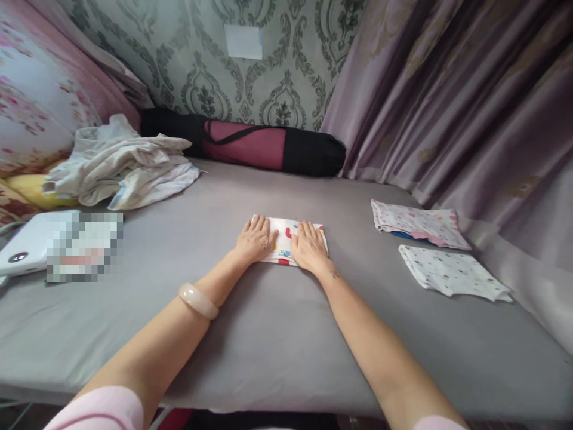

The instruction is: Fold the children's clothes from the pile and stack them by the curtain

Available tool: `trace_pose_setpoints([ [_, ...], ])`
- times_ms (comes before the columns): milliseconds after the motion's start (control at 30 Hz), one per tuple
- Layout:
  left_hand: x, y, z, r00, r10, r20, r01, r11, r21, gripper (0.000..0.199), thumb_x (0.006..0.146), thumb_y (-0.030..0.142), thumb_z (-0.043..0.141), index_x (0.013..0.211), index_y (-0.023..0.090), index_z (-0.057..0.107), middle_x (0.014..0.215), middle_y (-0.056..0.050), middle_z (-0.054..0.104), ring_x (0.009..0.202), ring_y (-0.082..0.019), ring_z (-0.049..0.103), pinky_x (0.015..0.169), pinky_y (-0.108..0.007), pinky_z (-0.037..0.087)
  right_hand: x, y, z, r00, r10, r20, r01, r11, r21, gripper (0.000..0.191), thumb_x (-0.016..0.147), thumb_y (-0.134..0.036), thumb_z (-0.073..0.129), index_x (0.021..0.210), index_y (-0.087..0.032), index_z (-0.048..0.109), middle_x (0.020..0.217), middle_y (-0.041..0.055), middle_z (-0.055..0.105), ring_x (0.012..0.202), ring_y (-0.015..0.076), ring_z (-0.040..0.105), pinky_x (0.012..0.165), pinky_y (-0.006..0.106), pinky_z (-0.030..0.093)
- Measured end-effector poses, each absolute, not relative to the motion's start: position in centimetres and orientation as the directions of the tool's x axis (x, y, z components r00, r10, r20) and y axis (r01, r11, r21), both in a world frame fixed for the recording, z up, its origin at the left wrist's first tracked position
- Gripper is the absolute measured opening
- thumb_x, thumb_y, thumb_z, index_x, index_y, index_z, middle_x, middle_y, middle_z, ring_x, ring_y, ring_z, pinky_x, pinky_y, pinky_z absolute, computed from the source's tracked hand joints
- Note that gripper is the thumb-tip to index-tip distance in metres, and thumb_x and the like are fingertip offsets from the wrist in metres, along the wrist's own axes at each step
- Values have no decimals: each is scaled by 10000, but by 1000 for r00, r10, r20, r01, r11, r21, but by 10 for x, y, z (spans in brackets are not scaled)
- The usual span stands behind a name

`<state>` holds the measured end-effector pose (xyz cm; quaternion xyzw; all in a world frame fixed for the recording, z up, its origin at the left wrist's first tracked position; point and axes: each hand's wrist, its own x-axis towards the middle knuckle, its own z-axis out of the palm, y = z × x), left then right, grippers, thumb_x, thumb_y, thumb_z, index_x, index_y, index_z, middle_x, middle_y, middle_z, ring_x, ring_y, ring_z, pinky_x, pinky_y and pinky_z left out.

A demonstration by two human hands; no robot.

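A small folded white cloth garment (283,254) with red, yellow and blue prints lies flat on the grey bed sheet (277,334). My left hand (257,239) rests palm down on its left side, fingers stretched forward. On its right side my right hand (310,243) lies flat in the same way. Both hands press on the top of the cloth without gripping it. What kind of garment it is cannot be made out from the folds. A pale bangle (199,301) sits on my left forearm.
To the right lie a folded pink-patterned garment (421,222) and a white printed one (452,272). A heap of crumpled clothes (129,161) is at the back left, near a white device (38,239). A black and maroon bag (246,143) lies along the wall.
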<state>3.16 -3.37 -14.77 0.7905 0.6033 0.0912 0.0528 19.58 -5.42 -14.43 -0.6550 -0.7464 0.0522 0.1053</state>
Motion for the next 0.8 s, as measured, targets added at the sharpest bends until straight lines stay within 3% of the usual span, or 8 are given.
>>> trace_pose_setpoints([
  [67,30,-33,-148,246,969,37,946,-248,207,631,991,422,230,1458,28,385,1551,-205,335,1463,-338,251,1177,-505,231,197,-54,-146,-107,992,66,966,120,-230,587,980,-318,266,1476,-17,362,1564,194,313,1472,294,226,1194,454,151],
  [167,26,-32,-148,141,977,161,962,-173,210,669,991,440,198,1487,9,326,1576,-210,273,1490,-319,168,1203,-495,157,199,-54,-144,-26,983,180,970,68,-232,609,984,-322,260,1496,5,299,1593,200,228,1492,291,145,1200,466,107],
  [233,24,-31,-147,96,978,183,967,-136,216,683,989,444,182,1496,3,305,1585,-209,246,1496,-317,143,1205,-508,138,200,-54,-141,18,985,171,972,23,-232,625,992,-345,253,1503,16,272,1601,202,195,1498,291,107,1199,468,91],
  [367,19,-26,-149,119,991,-55,967,-103,233,709,978,460,166,1501,-4,289,1589,-202,243,1485,-326,187,1189,-538,165,202,-54,-141,40,999,-34,965,-48,-259,644,1008,-395,233,1511,6,268,1597,194,221,1491,289,148,1196,440,100],
  [533,19,-24,-152,101,992,-72,974,-83,210,724,969,475,139,1516,17,262,1607,-172,217,1490,-318,165,1194,-515,147,203,-53,-144,40,999,-25,952,-46,-302,641,1008,-401,251,1509,-3,269,1601,186,226,1488,292,145,1196,432,78],
  [667,19,-29,-147,106,994,-37,981,-99,165,701,963,468,145,1474,32,346,1565,-202,311,1450,-344,266,1150,-496,245,208,-50,-142,45,999,-9,934,-45,-356,583,991,-371,337,1482,-56,330,1587,178,272,1473,281,196,1185,422,134],
  [800,13,-31,-139,115,993,14,989,-115,89,714,932,534,219,1308,4,515,1352,-275,532,1263,-401,483,1007,-480,395,223,-59,-131,113,993,22,891,-92,-445,492,933,-242,442,1388,-53,436,1460,205,451,1360,244,411,1104,328,316],
])
